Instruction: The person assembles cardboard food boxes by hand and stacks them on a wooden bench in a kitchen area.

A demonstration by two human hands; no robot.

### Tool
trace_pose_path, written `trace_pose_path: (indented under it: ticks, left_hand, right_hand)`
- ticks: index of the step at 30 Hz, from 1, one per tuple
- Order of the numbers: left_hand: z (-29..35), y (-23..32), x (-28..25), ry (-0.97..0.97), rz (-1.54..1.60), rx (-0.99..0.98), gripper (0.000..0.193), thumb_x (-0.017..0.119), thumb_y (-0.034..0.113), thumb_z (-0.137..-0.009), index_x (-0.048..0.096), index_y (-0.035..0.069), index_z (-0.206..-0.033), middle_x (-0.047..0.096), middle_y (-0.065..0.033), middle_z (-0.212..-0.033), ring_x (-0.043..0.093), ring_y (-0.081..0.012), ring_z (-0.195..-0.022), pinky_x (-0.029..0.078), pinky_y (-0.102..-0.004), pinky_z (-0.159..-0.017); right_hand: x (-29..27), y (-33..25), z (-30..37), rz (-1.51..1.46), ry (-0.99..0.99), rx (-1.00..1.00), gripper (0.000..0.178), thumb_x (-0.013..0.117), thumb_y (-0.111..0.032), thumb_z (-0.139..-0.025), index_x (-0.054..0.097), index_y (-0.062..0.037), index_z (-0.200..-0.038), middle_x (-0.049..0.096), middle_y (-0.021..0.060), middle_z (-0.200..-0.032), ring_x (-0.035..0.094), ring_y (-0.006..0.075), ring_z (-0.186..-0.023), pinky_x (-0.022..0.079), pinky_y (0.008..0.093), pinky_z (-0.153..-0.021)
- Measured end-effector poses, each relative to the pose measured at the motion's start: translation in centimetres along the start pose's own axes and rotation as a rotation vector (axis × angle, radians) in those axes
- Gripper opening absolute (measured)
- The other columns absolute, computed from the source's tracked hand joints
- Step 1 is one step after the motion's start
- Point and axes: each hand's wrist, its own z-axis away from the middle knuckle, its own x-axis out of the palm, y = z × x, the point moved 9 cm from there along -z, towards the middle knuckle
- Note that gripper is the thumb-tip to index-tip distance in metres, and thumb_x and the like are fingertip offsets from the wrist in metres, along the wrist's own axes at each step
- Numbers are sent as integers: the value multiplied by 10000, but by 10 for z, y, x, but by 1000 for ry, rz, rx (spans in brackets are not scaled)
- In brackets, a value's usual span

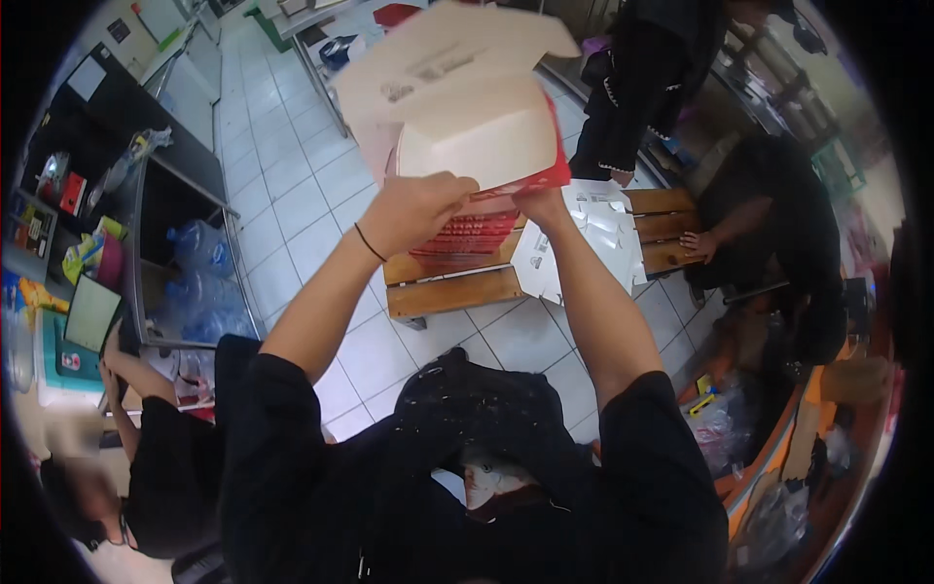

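Observation:
A cardboard food box (486, 146), cream inside and red outside, is held up in front of me with its lid (443, 58) raised on the far side. My left hand (423, 209) is closed on its near left edge, the thumb along the rim. Beside it, my right hand (540, 204) grips the near right part of the wall, its fingers mostly hidden under the box. Below the hands, red printed cardboard (472, 238) lies over the wooden bench (457, 292). To its right, flat white box blanks (582, 243) rest on the slats.
A person in black (769, 224) sits right of the bench with a hand on it; another (647, 78) stands behind. At left, a person (170, 448) is near a tablet (89, 313). Large water bottles (199, 302) fill a shelf. White floor tiles (282, 175) run away left.

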Motion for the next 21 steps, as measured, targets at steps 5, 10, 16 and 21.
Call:
trace_pose_path:
  ticks: [5,10,16,21]
  left_hand:
    - [32,-65,30,-248,-306,-258,108,446,158,-827,462,106,-920,576,-78,-751,570,-276,-606,455,-359,-502]
    - [35,-51,40,-326,-478,-140,161,460,89,-748,454,123,-905,526,-55,-655,574,-225,-537,444,-335,-437]
    - [20,-45,50,-459,-47,-124,194,479,119,-763,477,97,-956,590,-111,-770,588,-302,-676,465,-391,-586]
    - [-53,-48,81,-279,143,-586,229,479,152,-747,512,-2,-912,586,-213,-807,565,-364,-754,445,-439,-672]
  right_hand:
    - [9,52,4,134,-186,456,262,578,-122,-735,567,29,-949,602,76,-711,577,148,-669,458,276,-642]
    - [16,63,27,-256,-331,717,332,588,-81,-672,557,45,-978,597,111,-732,586,137,-693,466,228,-604]
    - [21,49,27,-245,-411,563,442,607,-26,-639,488,5,-1064,521,58,-791,520,140,-734,439,247,-645]
    - [26,39,14,-241,-391,286,480,611,-74,-602,484,52,-1047,578,197,-897,552,346,-870,443,373,-782]
